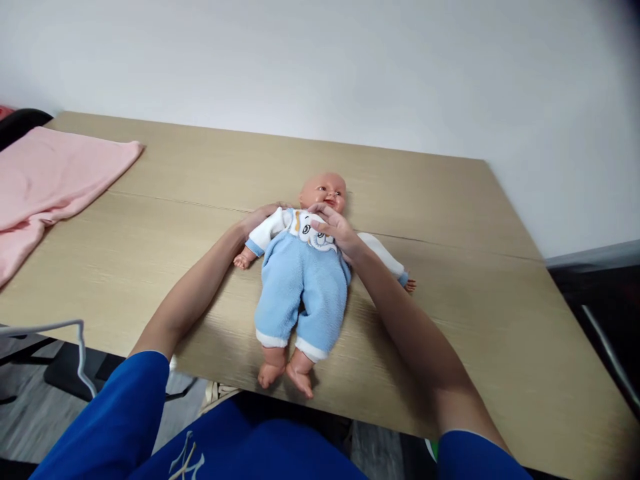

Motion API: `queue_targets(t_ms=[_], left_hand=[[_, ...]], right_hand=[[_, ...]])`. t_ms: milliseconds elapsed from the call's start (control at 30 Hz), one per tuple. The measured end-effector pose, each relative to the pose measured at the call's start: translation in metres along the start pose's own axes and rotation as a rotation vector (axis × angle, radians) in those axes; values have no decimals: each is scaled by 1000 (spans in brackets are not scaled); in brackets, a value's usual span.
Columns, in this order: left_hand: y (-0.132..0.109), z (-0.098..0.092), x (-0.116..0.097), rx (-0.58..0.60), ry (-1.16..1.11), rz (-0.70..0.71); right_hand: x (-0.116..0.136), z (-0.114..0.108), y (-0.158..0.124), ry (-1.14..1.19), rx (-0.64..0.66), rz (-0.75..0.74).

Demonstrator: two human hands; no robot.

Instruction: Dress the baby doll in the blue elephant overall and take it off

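A bald baby doll (305, 273) lies on its back on the wooden table, its head toward the wall and its bare feet near the front edge. It wears light blue fleece trousers and a white top with an animal face on the chest. My left hand (265, 215) is at the doll's shoulder on the left, its fingers mostly hidden behind the white sleeve. Over the upper chest, just below the chin, my right hand (330, 223) touches the top with its fingers bent and partly apart; nothing shows between them.
A pink cloth (60, 173) lies on the left part of the wooden table (200, 160). A pale wall (350, 73) stands behind the table. Below the front left edge are a white bent tube (80, 347) and dark furniture parts.
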State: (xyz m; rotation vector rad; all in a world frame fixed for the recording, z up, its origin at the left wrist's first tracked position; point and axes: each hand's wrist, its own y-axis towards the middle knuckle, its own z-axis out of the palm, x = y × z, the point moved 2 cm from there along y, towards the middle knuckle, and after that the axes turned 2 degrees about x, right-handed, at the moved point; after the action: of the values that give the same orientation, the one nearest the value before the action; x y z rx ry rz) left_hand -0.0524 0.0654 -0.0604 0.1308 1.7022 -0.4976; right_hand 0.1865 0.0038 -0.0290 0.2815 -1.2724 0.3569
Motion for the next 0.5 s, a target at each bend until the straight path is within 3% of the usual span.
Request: queue_targets(t_ms=[133, 333, 500], left_hand=[[-5, -10, -16, 183, -69, 143], [-22, -35, -30, 68, 213, 178], [-19, -42, -28, 179, 279, 194]], right_hand=[[10, 0, -5, -63, -23, -23], [37, -9, -17, -398, 19, 6], [56, -35, -27, -792, -128, -24]])
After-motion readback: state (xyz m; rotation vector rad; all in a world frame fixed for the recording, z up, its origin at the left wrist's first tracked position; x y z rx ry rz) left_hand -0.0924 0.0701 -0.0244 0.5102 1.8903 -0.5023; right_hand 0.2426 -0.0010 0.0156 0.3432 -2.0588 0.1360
